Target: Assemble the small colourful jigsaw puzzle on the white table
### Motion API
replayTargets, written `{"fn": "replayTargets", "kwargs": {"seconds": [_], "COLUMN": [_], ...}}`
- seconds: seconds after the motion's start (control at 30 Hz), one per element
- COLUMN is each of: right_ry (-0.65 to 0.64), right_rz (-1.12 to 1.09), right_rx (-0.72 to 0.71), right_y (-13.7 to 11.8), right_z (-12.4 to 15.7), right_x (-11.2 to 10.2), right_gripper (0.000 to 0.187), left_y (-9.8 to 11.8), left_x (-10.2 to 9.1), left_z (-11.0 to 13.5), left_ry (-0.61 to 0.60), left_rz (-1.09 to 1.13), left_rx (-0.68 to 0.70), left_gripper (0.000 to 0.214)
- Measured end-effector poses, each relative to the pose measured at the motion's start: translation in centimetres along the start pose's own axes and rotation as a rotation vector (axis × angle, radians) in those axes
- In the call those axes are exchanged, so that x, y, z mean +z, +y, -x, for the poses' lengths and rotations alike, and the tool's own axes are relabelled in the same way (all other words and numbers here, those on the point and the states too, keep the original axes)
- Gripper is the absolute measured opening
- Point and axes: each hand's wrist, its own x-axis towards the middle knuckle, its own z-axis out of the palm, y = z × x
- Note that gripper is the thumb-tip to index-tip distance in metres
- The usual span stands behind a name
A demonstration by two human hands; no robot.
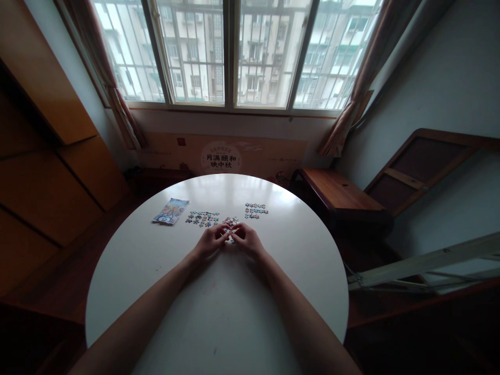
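Note:
My left hand (211, 241) and my right hand (247, 239) meet over the middle of the table, fingers bent and fingertips pinched close together. A small jigsaw puzzle piece appears to be between the fingertips of each hand; its shape is too small to make out. Right behind and under the fingers lies a heap of loose puzzle pieces (232, 221), partly hidden by the hands. To the left of it, puzzle pieces are spread in rows (199, 217). Another group of pieces (255, 211) lies in rows to the right and farther back.
A printed picture packet (171, 211) lies on the round white table (187, 323), left of the pieces. Beyond the table stand a wooden bench (339, 190) at the right and a barred window (230, 52). Orange cabinets (50, 198) line the left side.

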Motion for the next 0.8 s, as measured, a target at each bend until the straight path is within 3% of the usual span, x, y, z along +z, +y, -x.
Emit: {"fn": "replayTargets", "kwargs": {"seconds": [0.8], "right_ry": [0.001], "right_rz": [0.006], "right_rx": [0.012], "right_y": [0.02], "right_z": [-0.04], "right_x": [0.04], "right_gripper": [0.022], "left_y": [0.07], "left_x": [0.01], "left_z": [0.07], "left_ry": [-0.005], "left_rz": [0.016], "left_rx": [-0.021], "left_gripper": [0.038]}}
